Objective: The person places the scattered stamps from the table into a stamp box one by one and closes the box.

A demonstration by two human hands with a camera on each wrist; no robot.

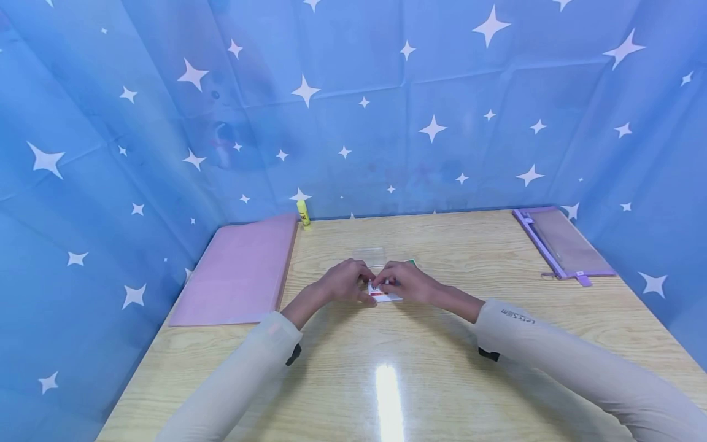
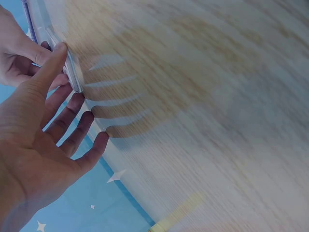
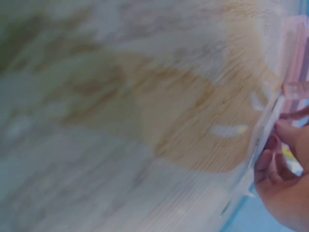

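A small white card with red print [image 1: 385, 296] lies on the middle of the wooden table [image 1: 386, 380], partly hidden under both hands. My left hand [image 1: 345, 282] has its thumb against a clear plastic edge [image 2: 72, 77], and its fingers [image 2: 77, 130] reach nearly straight down to the tabletop. My right hand [image 1: 403, 282] pinches the same thin piece from the other side, fingers [image 3: 282, 159] curled at the plastic edge [image 3: 268, 121]. A clear sleeve [image 1: 369, 255] and a green corner [image 1: 411, 263] lie just beyond the hands.
A pink folder [image 1: 237, 270] lies at the table's left, with a yellow glue stick [image 1: 303, 213] upright at its far corner. A purple mesh zip pouch [image 1: 563, 242] sits at the far right. A blue star-patterned cloth [image 1: 353, 110] closes off three sides.
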